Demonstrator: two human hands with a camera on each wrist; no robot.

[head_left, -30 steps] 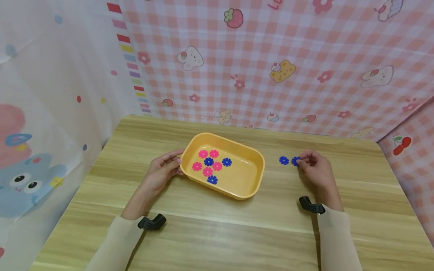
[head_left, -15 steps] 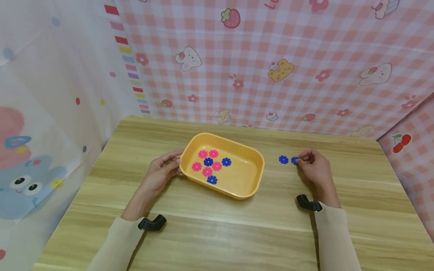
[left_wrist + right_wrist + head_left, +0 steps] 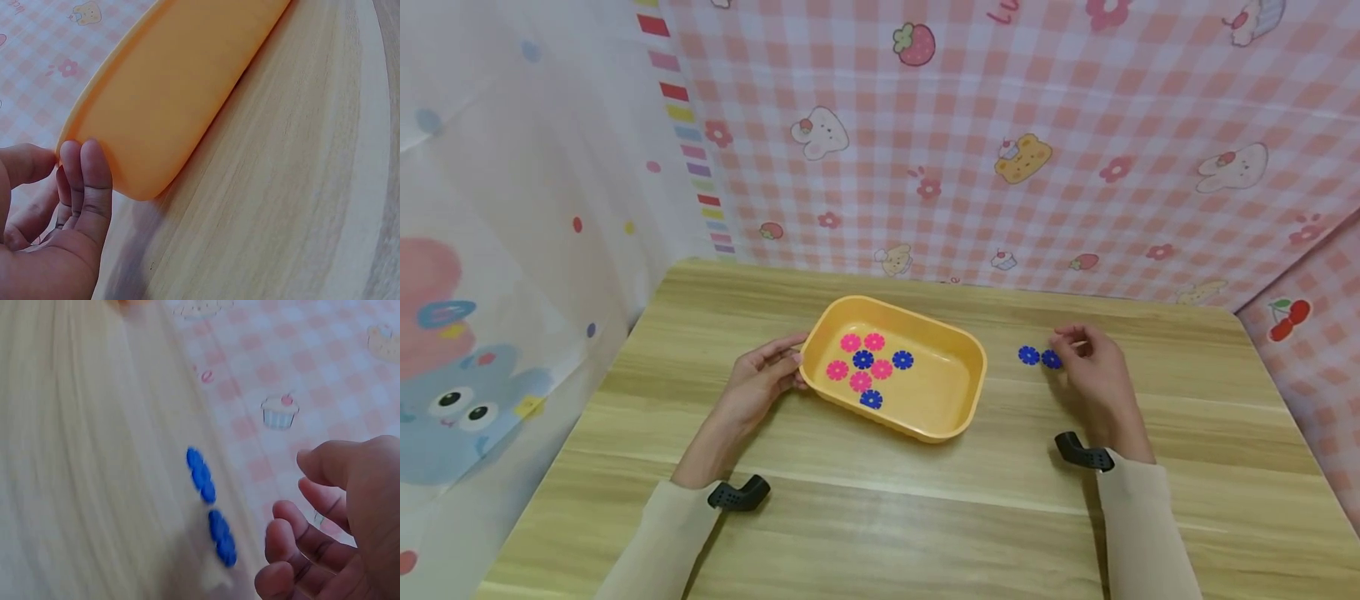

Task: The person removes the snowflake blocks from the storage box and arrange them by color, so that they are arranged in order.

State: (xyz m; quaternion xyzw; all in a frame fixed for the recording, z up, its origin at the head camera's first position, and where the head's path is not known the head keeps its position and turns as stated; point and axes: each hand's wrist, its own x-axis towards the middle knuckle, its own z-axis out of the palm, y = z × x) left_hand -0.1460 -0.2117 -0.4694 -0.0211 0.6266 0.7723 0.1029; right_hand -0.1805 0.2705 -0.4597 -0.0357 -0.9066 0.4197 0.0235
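Tray [image 3: 934, 392], yellow, sits on wood-look table [image 3: 865, 517], long axis roughly 10 to 4 o'clock. Left hand [image 3: 758, 379] at tray's 9 o'clock, thumb and fingers pinching the rim, next to no gap. Inside, toward 9 o'clock: five pink discs [image 3: 850, 342] ringing a blue centre disc [image 3: 862, 359]; two more blue discs [image 3: 902, 360] at ring's 3 and 6 o'clock. Outside, at tray's 3 o'clock: inner loose disc [image 3: 1028, 356] and outer loose disc [image 3: 1051, 359], both blue, lying flat just beside each other; can't tell if edges touch. Right hand [image 3: 1097, 371] at their 3 o'clock, near the outer one, fingers loosely curled, thumb and fingertips apart, holding nothing; right wrist view shows it clear of both. Pink checked cloth [image 3: 970, 100] at 12 o'clock, behind table.
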